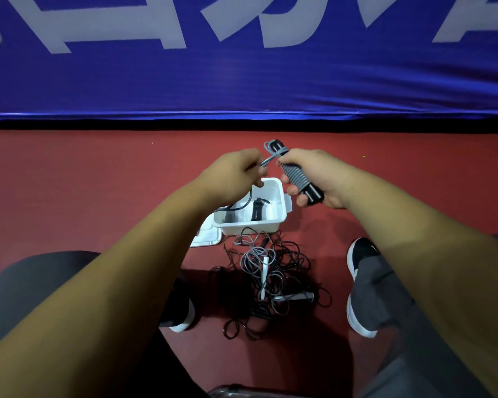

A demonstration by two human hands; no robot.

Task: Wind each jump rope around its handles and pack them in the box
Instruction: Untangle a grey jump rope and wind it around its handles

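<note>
1. A blue banner (242,81) runs across the far side. Its large white letters (112,24) are cut off by the top edge and cannot be read.
2. The right shoe (360,254) carries a small pale mark, too small to make out.
3. The right hand (319,176) has its fingers curled round a pair of black handles (314,193), held above the red floor (98,182), just beyond and right of the box.
4. A grey rope (295,175) is coiled tightly round the middle of those handles. The coils sit between the thumb and fingers, and a loose loop shows at the far end.
5. The left hand (233,173) pinches the free end of that rope, which stretches across the short gap to the bundle.
6. A white box (282,202) stands open on the floor below both hands, with a wound black rope (258,209) inside.
7. A white lid (209,239) lies just left of the box.
8. Nearer, between the feet, lies a tangled pile of ropes (285,262), black and grey, with a white handle (265,268) in it.
</note>
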